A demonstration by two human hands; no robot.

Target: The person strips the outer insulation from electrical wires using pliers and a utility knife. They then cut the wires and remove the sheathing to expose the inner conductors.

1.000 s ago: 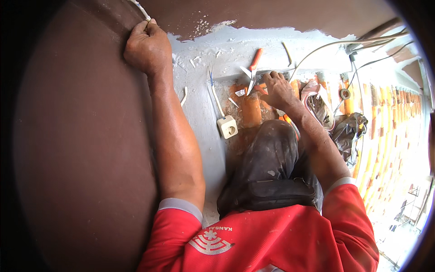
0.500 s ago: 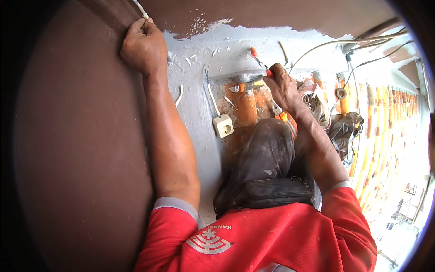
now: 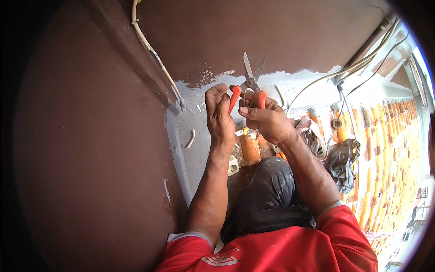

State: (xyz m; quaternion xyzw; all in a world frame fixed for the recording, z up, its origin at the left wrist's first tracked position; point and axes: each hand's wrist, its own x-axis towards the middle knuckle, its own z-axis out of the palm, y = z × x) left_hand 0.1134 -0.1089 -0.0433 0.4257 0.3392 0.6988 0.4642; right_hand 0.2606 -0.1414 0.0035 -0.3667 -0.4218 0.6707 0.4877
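Note:
A pair of shears [image 3: 249,82] with orange-red handles points away from me, blades spread apart. My right hand [image 3: 268,119] grips it, thumb against the right handle and fingers behind. Close against the left handle is my left hand [image 3: 219,113], with its fingers curled and its thumb beside the handle; part of that contact is hidden. A pale cable [image 3: 152,51] comes down the wall corner to the left of my hands. Partly behind my left forearm, a cream socket box [image 3: 233,166] sits near my knee.
Brown walls meet a grey-white ledge [image 3: 181,152] bearing offcuts of cable sheath [image 3: 190,139]. Orange roof tiles [image 3: 385,145] stretch to the right. Beside my right arm lie a black plastic bag [image 3: 343,165], an open pouch [image 3: 312,136] and a tape roll [image 3: 336,123]. Cables [image 3: 337,72] loop above them.
My left hand has let go of the cable at the wall and come down to the shears. My right hand has moved left and nearer, and the shears now stand with blades spread.

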